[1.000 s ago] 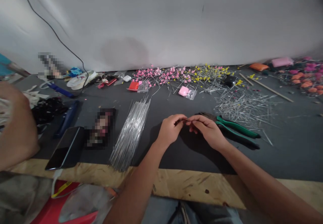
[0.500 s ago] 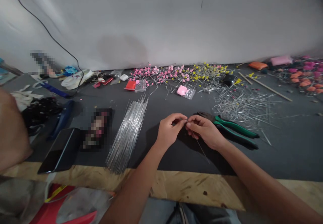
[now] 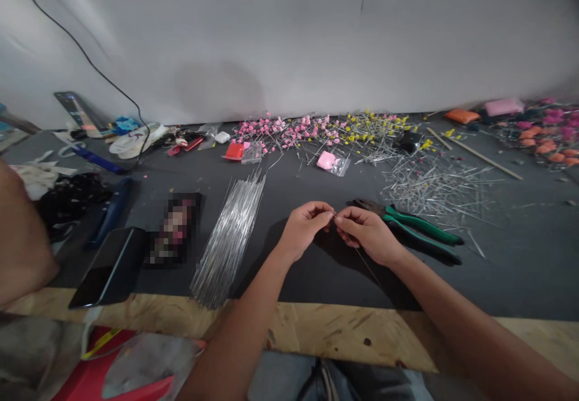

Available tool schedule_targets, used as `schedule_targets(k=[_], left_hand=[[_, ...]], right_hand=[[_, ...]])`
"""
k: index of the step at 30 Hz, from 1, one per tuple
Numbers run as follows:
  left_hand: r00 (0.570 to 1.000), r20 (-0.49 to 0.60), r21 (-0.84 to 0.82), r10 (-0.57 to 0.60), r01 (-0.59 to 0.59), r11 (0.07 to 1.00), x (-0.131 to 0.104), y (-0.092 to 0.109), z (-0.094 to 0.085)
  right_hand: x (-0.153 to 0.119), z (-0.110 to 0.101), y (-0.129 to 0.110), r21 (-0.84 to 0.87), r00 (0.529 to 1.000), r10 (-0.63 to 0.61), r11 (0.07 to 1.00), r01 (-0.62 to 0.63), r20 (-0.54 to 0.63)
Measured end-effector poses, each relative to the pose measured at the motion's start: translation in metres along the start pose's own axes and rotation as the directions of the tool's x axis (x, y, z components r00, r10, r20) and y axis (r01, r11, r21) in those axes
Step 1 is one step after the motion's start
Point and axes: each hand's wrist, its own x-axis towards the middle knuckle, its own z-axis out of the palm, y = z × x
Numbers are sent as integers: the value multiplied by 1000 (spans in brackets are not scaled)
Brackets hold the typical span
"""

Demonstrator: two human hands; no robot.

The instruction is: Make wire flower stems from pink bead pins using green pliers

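Observation:
My left hand [image 3: 307,227] pinches the upper end of a thin wire [image 3: 365,262], its thumb and fingertips meeting those of my right hand [image 3: 367,232]. That hand is closed on the same wire, which slants down to the right below the fingers. What lies between the fingertips is too small to make out. Green-handled pliers [image 3: 423,227] rest just right of my right hand. To the left of my hands lies a bundle of straight silvery wires [image 3: 230,238]. Short wires [image 3: 438,190] are scattered behind the pliers.
Wires with pink [image 3: 307,129] and yellow tips [image 3: 371,125] line the back, near a pink packet [image 3: 332,163]. Phones [image 3: 106,268], black cords [image 3: 72,199] and a person's arm [image 3: 22,238] are at left. Wooden sticks [image 3: 484,157] lie back right.
Both hands stay together with small shifts of the fingers. The free end of the wire has swung slightly up and to the right.

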Motion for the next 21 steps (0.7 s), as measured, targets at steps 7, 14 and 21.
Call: schedule_targets(k=[7, 14, 21], left_hand=[[998, 34, 36, 50, -51, 998, 2, -2, -1], [995, 46, 77, 91, -95, 993, 2, -5, -3], [989, 53, 118, 138, -143, 983, 4, -8, -4]], right_hand=[[1, 0, 0, -13, 1000, -14, 1000, 14, 18], [0, 2, -1, -30, 999, -32, 999, 33, 16], [0, 1, 1, -26, 999, -36, 999, 36, 18]])
